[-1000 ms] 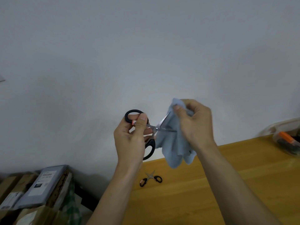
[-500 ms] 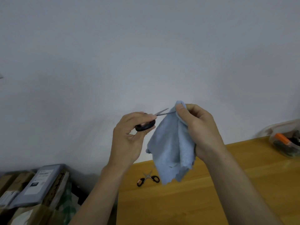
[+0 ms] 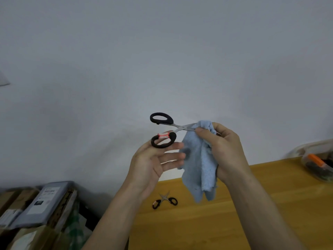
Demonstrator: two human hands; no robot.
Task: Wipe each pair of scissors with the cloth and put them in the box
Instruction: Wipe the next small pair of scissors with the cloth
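Holding the black-handled scissors (image 3: 168, 128) up in front of me at chest height, I am keeping their long axis running nearly level from left to right, handles toward my left hand (image 3: 153, 164) and blades toward my right hand (image 3: 225, 150). My right hand is pinching the blue cloth (image 3: 200, 168) around the blades, thumb on the near side, so it is carrying the scissors by the blade end; the rest of the cloth is hanging down between my wrists. My left hand is lying open, palm up with fingers spread, and the lower handle loop is resting on its fingertips rather than being gripped. The box (image 3: 319, 163) is sitting on the bench (image 3: 252, 213) far off to my right, well apart, so my right hand is the nearer one. A second, smaller pair of scissors (image 3: 164, 201) is lying on the bench below my hands, not yet wiped, I judge.
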